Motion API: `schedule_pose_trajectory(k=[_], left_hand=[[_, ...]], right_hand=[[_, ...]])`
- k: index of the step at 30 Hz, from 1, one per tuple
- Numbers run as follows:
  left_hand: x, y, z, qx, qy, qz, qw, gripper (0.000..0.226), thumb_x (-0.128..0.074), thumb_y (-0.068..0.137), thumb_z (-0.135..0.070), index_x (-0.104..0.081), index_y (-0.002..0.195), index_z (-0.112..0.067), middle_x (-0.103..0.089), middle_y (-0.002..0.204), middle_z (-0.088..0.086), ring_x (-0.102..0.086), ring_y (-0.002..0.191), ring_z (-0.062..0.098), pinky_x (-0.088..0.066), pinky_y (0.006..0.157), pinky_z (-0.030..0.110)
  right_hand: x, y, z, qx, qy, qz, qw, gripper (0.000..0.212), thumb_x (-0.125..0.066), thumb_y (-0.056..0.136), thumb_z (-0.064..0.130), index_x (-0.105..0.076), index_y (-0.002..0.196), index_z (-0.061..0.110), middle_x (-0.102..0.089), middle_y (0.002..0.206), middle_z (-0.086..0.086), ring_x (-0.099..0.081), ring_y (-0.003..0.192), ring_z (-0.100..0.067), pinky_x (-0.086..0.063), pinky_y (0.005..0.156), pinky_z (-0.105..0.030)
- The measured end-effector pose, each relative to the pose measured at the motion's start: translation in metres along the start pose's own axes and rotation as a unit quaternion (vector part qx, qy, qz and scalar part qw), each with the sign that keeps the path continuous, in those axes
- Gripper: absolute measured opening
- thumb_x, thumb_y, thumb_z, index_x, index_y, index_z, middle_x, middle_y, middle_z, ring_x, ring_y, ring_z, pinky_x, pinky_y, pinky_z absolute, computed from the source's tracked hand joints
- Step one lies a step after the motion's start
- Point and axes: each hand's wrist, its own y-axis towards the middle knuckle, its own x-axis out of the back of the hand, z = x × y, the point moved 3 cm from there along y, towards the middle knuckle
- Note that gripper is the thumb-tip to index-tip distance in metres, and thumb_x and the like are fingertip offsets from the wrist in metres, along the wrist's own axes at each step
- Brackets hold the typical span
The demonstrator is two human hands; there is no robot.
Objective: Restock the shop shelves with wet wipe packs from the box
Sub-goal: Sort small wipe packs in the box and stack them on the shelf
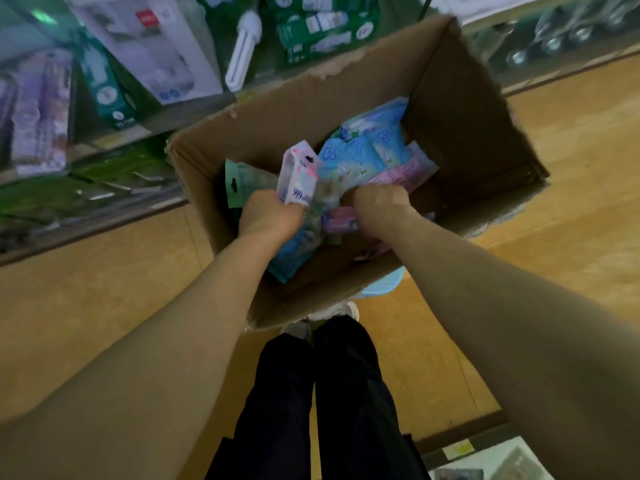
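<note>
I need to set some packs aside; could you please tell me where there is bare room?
Bare: the box floor between the wet wipe packs and its right wall; the wooden floor right of it. Crowded: mid-box, where left hand and right hand grip packs.

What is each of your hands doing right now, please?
Left hand: grips a white pack inside the box.
Right hand: curled, apparently gripping a pink pack.
</note>
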Motion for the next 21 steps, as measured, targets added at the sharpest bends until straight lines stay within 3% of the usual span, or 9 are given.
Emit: schedule_pose_trajectory(k=[3,6,9,12,16,19,21], left_hand=[[0.011,-0.026,-0.027,-0.039,-0.065,-0.042,0.996,0.034,-0.066,0.074,-0.027,-0.070,0.103,-0.009,-0.071,0.098,0.011,-0.067,0.092,0.030,-0.056,0.084,0.044],[0.020,-0.056,-0.056,-0.085,-0.128,-0.052,0.987,0.034,-0.065,0.073,-0.031,-0.070,0.100,-0.010,-0.071,0.096,0.010,-0.069,0.089,0.030,-0.057,0.082,0.046],[0.028,-0.101,-0.086,-0.138,-0.148,-0.039,0.979,0.012,-0.067,0.080,-0.025,-0.067,0.087,-0.016,-0.070,0.091,0.006,-0.068,0.088,0.029,-0.056,0.083,0.046],[0.032,-0.148,-0.110,-0.184,-0.209,-0.007,0.960,0.011,-0.067,0.068,-0.028,-0.063,0.069,-0.017,-0.070,0.078,0.006,-0.069,0.080,0.028,-0.057,0.080,0.051],[0.028,-0.212,-0.142,-0.256,-0.243,0.043,0.935,0.006,-0.067,0.084,-0.015,-0.066,0.080,-0.018,-0.063,0.071,-0.007,-0.063,0.077,0.018,-0.055,0.070,0.030],[0.014,-0.266,-0.166,-0.309,-0.261,0.097,0.909,0.013,-0.065,0.086,-0.012,-0.062,0.075,-0.019,-0.059,0.068,-0.010,-0.058,0.064,0.010,-0.045,0.049,0.014],[-0.007,-0.306,-0.183,-0.335,-0.260,0.146,0.894,0.013,-0.066,0.085,-0.012,-0.063,0.075,-0.019,-0.061,0.069,-0.010,-0.059,0.064,0.007,-0.046,0.051,0.013]], right_hand=[[0.027,-0.038,-0.027,-0.088,0.174,-0.060,0.979,0.033,-0.050,0.096,0.033,-0.056,0.123,0.015,-0.059,0.123,-0.009,-0.057,0.114,-0.029,-0.044,0.084,-0.033],[0.056,-0.090,-0.044,-0.162,0.338,-0.151,0.915,0.027,-0.050,0.094,0.041,-0.061,0.092,0.017,-0.060,0.098,-0.009,-0.060,0.101,-0.030,-0.041,0.071,-0.032],[0.085,-0.149,-0.054,-0.217,0.412,-0.246,0.850,0.033,-0.051,0.093,0.042,-0.049,0.072,0.017,-0.055,0.077,-0.003,-0.055,0.078,-0.028,-0.036,0.062,-0.031],[0.107,-0.205,-0.065,-0.247,0.453,-0.330,0.791,0.030,-0.050,0.092,0.041,-0.054,0.074,0.018,-0.052,0.069,0.000,-0.055,0.072,-0.026,-0.038,0.058,-0.032],[0.117,-0.283,-0.086,-0.287,0.485,-0.437,0.701,0.031,-0.051,0.092,0.041,-0.060,0.079,0.014,-0.059,0.072,-0.002,-0.057,0.070,-0.025,-0.044,0.056,-0.036],[0.110,-0.340,-0.106,-0.318,0.506,-0.501,0.626,0.031,-0.054,0.092,0.038,-0.057,0.073,0.014,-0.053,0.065,0.002,-0.051,0.064,-0.021,-0.035,0.054,-0.034],[0.097,-0.383,-0.125,-0.335,0.534,-0.542,0.555,0.033,-0.056,0.092,0.035,-0.050,0.065,0.018,-0.047,0.059,0.005,-0.044,0.058,-0.017,-0.030,0.053,-0.033]])
